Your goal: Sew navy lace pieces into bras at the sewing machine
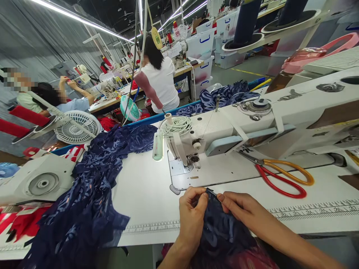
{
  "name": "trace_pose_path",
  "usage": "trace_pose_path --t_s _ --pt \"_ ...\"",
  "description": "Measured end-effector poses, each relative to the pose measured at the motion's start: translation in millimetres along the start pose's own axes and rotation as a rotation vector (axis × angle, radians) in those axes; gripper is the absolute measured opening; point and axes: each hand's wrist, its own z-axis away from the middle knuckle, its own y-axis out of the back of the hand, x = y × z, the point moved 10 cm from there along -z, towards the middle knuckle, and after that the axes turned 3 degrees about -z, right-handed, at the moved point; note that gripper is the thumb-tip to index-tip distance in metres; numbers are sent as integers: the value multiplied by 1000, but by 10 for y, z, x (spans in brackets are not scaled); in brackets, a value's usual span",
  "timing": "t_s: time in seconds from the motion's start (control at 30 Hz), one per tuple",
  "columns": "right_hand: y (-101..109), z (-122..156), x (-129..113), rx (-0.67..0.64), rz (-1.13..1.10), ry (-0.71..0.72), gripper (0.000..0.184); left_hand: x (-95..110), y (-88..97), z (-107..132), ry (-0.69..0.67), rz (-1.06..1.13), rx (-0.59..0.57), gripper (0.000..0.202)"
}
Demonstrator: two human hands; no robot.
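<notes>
My left hand (193, 213) pinches the top edge of a navy patterned fabric piece (221, 231), thumb against the fingers. My right hand (241, 207) grips the same edge a short way to the right. A thin shiny strip shows along the edge between them; I cannot make out what it is. From both hands the cloth hangs down over the table's front edge. Just beyond them stands a white sewing machine (207, 130), its needle area lit. Scissors (283, 173) with one red and one orange handle lie to the right, by the machine's base.
A heap of navy patterned fabric (92, 186) covers the table's left part and hangs over its front. Printed ruler marks (151, 227) run along the front edge. Another machine (36, 179) stands at far left. Thread cones (244, 22) rise top right. People sit at machines beyond.
</notes>
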Motion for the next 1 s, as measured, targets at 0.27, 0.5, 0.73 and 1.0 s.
trace_pose_path --t_s 0.27,0.5,0.73,1.0 --pt "-31 -28 56 -80 -76 -21 62 -67 14 -19 99 73 -1 23" --pt "690 -162 -238 510 886 225 50 -148 53 -36 184 178 -10 32" --pt "277 -208 -551 251 630 520 32 -72 15 -45 120 131 -66 30" --pt "319 -372 -480 266 402 444 28 5 213 -317 11 -629 -299 23"
